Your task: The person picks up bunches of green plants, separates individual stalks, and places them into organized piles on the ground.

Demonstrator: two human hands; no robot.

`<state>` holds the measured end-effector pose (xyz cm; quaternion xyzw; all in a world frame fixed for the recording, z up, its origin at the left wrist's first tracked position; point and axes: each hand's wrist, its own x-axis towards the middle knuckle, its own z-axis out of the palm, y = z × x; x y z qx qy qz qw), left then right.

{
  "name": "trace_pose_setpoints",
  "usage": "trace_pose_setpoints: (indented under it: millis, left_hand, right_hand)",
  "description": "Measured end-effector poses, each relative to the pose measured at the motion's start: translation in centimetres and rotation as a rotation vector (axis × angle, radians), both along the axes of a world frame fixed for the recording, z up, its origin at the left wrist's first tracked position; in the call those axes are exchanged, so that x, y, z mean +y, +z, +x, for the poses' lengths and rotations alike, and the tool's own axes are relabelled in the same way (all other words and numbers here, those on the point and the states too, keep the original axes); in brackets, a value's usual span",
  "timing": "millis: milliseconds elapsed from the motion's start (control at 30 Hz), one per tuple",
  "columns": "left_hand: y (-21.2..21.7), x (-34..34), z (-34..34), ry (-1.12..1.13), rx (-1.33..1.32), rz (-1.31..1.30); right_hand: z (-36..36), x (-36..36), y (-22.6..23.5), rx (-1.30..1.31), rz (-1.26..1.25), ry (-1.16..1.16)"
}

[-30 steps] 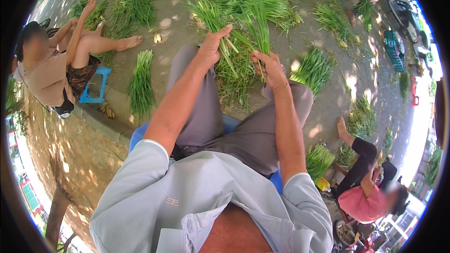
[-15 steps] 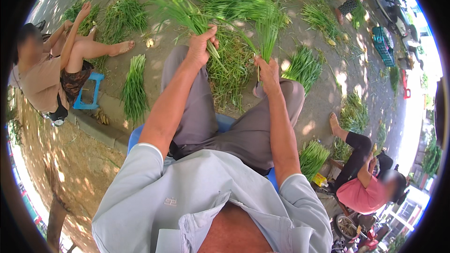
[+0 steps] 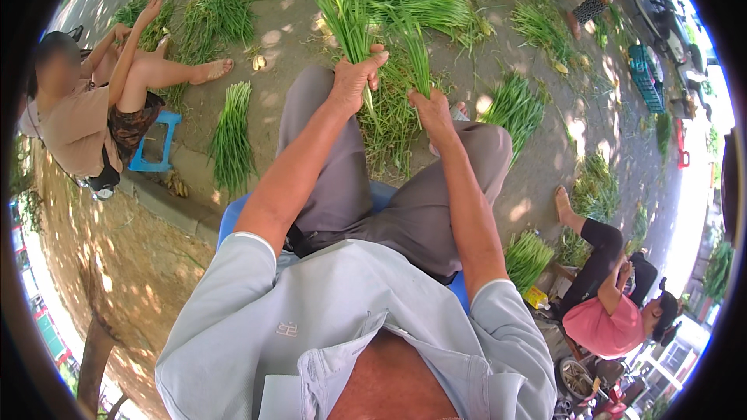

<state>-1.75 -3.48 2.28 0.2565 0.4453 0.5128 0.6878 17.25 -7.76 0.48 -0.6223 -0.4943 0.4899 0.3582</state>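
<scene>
My left hand [image 3: 355, 82] is closed around a bunch of garlic chives [image 3: 347, 25], its long leaves pointing up and away and the pale stalk ends poking out below the fist. Slightly lower and to the right, my right hand [image 3: 433, 115] grips a thinner bunch of chives [image 3: 418, 53], leaves also pointing away. The two bunches are close together, leaning toward each other. Both are held over a loose heap of tangled, partly yellowed chive leaves [image 3: 387, 144] on the ground between my knees.
Tidy chives [image 3: 232, 140] lie to the left, more [image 3: 513, 113] right of my knee, and a long pile [image 3: 428, 6] ahead. A person on the left sits by a blue stool [image 3: 162, 140]; another person [image 3: 611, 319] sits lower right. A green crate [image 3: 646, 78] stands far right.
My hands have come closer together: the left moved right with its bunch, now more upright, and the right moved slightly left. The right bunch looks thinner. Both hands keep their grip.
</scene>
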Motion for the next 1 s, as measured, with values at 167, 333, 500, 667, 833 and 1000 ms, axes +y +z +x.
trace_pose_setpoints:
  millis: [167, 333, 500, 667, 833, 1000]
  left_hand:
    - [-0.6, -0.6, 1.4, -0.118, 0.109, 0.031]
    - [-0.9, -0.7, 2.8, -0.167, 0.215, 0.085]
    - [-1.9, -0.7, 3.4, -0.177, 0.251, 0.105]
    - [-1.9, -0.6, 3.4, -0.143, 0.279, 0.13]
    - [-1.7, -0.7, 3.6, -0.141, 0.282, 0.133]
    - [-2.1, -0.7, 3.5, -0.144, 0.283, 0.12]
  right_hand:
    - [0.4, 0.3, -0.2, -0.025, -0.035, 0.006]
    - [-0.1, 0.3, 0.1, 0.011, -0.045, -0.009]
    - [0.0, 0.7, 0.2, -0.057, -0.067, 0.009]
    - [-0.2, 1.0, -0.1, -0.107, -0.054, 0.038]
    - [-0.3, 1.0, -1.1, -0.182, -0.005, 0.075]
    - [-0.5, 1.0, -1.0, -0.144, -0.028, 0.077]
